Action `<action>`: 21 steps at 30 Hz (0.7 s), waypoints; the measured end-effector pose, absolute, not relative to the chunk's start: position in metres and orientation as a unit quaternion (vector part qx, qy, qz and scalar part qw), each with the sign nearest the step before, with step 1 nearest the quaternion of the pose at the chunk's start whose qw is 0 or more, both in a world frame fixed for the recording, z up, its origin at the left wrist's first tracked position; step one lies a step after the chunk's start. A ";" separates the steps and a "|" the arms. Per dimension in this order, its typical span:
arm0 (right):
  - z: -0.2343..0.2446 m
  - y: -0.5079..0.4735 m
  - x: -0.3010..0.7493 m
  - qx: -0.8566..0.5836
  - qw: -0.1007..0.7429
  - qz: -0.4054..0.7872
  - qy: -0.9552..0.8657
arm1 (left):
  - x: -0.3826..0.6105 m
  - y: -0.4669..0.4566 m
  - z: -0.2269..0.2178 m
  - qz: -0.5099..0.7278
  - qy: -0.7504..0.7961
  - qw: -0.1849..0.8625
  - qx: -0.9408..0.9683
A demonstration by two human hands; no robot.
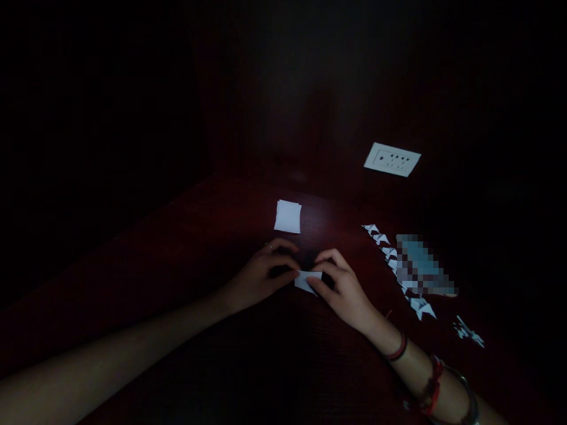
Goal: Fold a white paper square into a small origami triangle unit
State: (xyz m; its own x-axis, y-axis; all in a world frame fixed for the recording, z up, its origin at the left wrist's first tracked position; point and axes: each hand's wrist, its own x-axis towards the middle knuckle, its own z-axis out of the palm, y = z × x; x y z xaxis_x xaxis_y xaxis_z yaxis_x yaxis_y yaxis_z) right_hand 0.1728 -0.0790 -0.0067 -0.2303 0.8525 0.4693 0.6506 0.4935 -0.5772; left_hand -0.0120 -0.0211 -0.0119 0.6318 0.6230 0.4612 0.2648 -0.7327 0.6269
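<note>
A small white folded paper piece (307, 280) lies on the dark red table (208, 236) between my two hands. My left hand (261, 277), with a ring on one finger, has its fingers curled and pinches the paper's left end. My right hand (341, 286) pinches the right end, thumb under and fingers over; bracelets sit on that wrist. Just beyond my hands lies a small stack of white square paper (287, 216). The scene is very dim.
A row of several small folded white paper pieces (390, 254) runs along the table to the right, beside a blurred bluish object (420, 268). More folded pieces (467, 332) lie further right. A white wall socket (392, 159) sits on the dark wall behind.
</note>
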 end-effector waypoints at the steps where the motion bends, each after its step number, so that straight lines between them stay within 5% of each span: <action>1: -0.007 -0.079 0.173 -0.488 0.386 0.126 -0.773 | -0.012 -0.021 -0.012 0.348 0.261 0.256 0.863; 21: -0.003 -0.080 0.183 -0.504 0.348 0.039 -0.790 | -0.013 -0.025 -0.009 0.356 0.253 0.162 0.885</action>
